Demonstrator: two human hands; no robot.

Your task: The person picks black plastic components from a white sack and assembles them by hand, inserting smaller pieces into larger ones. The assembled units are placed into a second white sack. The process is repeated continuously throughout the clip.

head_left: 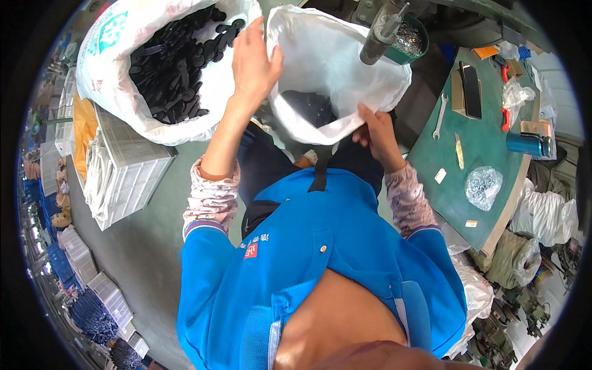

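Two white plastic bags stand open side by side in front of me. The left bag point(213, 92) holds a heap of flat black parts point(169, 80) with rounded ends. Deep in the right bag point(333, 55) lies a smaller number of dark parts point(311, 108). My left hand point(251, 66) is where the two rims meet, fingers stretched out at the left bag's edge and thumb apart, close to the right bag's rim. Black parts lie next to its fingertips. My right hand point(377, 134) pinches the near right rim of the right bag.
A metal machine part point(377, 42) and a green container of metal bits point(407, 43) overhang the right bag. On the green table point(447, 179) lie a wrench point(440, 116), a phone point(471, 91), and a clear bag of small parts point(483, 188). A white crate point(132, 179) stands left.
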